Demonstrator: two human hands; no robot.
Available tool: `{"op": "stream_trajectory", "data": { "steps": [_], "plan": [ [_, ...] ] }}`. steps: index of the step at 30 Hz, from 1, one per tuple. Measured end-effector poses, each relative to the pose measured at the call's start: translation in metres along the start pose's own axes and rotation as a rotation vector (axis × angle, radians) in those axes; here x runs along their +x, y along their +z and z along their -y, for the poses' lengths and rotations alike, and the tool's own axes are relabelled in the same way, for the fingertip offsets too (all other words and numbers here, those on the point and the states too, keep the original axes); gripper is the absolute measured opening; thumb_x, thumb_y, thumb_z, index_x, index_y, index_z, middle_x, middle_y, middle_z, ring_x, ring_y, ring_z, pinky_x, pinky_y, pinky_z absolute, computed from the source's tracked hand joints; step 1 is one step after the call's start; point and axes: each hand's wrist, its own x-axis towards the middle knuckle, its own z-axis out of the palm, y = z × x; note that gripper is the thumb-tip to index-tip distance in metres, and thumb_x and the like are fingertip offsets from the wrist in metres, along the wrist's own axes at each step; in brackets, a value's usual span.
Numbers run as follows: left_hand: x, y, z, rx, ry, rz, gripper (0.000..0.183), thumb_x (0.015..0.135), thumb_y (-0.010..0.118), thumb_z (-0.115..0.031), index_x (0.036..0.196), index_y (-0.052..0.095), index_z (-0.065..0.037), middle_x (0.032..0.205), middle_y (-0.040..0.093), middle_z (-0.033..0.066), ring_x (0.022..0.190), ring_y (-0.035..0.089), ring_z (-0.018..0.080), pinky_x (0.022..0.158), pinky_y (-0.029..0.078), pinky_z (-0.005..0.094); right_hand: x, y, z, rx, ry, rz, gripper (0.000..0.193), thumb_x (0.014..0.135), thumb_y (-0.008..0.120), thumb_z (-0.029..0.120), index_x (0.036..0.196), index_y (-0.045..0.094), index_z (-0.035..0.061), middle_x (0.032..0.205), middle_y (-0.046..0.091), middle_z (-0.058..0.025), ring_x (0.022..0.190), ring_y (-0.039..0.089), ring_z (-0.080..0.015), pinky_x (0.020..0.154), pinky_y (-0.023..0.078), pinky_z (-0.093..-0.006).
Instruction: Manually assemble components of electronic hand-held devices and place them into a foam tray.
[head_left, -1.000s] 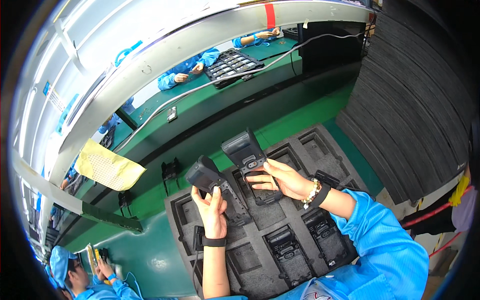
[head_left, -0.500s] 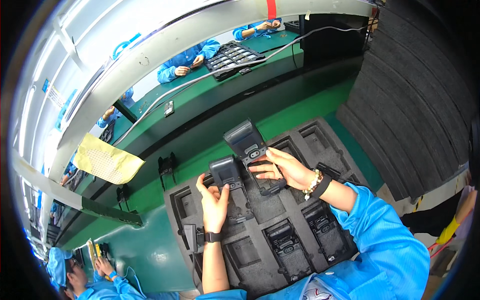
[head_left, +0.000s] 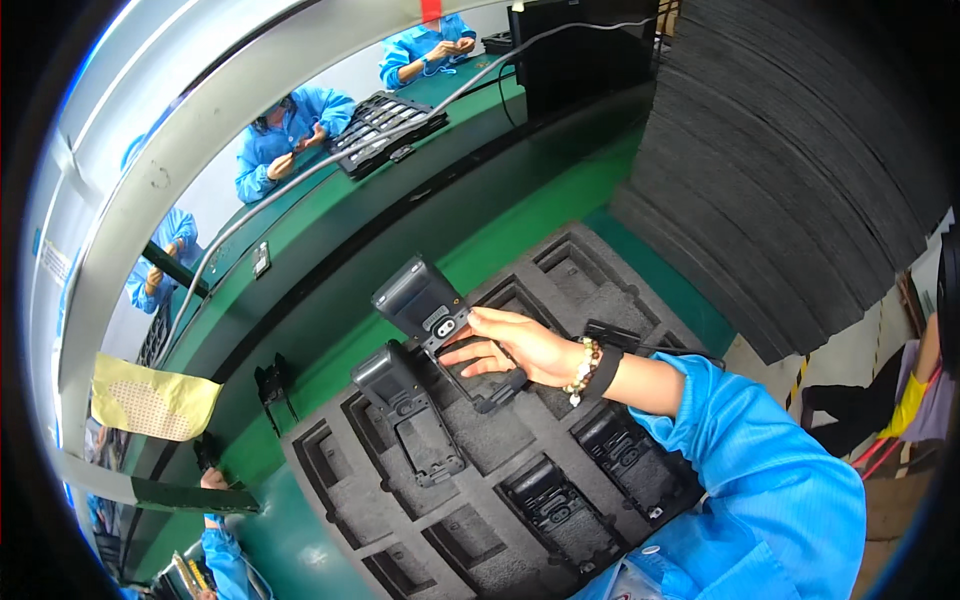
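My right hand [head_left: 520, 350], with a beaded bracelet and a black band at the wrist, grips a black boxy device [head_left: 418, 298] by its lower edge. The thumb lies on top and the fingers are underneath. A thin black frame [head_left: 500, 393] hangs below that device, partly behind the fingers. Left of it, a similar black device [head_left: 385, 375] stands tilted up from its own frame in a foam tray [head_left: 480, 430], with no hand on it. Two more black devices, a middle one [head_left: 560, 505] and a right one [head_left: 630, 455], lie in tray pockets. My left hand is out of view.
Tall stacked dark foam sheets [head_left: 770, 170] rise at the right. A pale rail [head_left: 110, 250] and a yellow perforated sheet [head_left: 155, 395] are at left. Across the green bench, co-workers in blue handle small parts beside a black tray [head_left: 390, 130]. A co-worker's hand [head_left: 213, 480] is at lower left.
My left hand has let go of the left device and left the view; the device stays tilted up. My right hand still holds its device. The whole view has shifted, moving the scene left.
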Motion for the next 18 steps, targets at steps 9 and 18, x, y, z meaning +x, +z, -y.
{"op": "stream_trajectory", "data": {
  "steps": [9,18],
  "plan": [
    [0.007,0.028,0.033,-0.304,0.225,-0.181,0.018,0.081,0.069,-0.018,0.096,0.059,-0.015,0.088,0.053,-0.0047,0.085,0.045,0.0124,0.065,0.040,0.0307,0.002,0.001,-0.001,-0.022,0.018,-0.030,0.041,0.105,0.041,0.033,0.135,0.047,0.0053,0.128,0.058,-0.0116,0.118,0.060,-0.0234,0.095,0.053,-0.0346],
    [0.019,0.030,0.028,-0.192,0.364,-0.343,0.018,0.080,0.069,-0.015,0.093,0.056,-0.013,0.082,0.047,-0.0027,0.083,0.045,0.0120,0.065,0.040,0.0299,0.002,-0.005,-0.001,-0.016,0.023,-0.025,0.042,0.105,0.043,0.031,0.137,0.045,0.0035,0.131,0.055,-0.0140,0.121,0.058,-0.0261,0.093,0.053,-0.0355]
  ]
}}
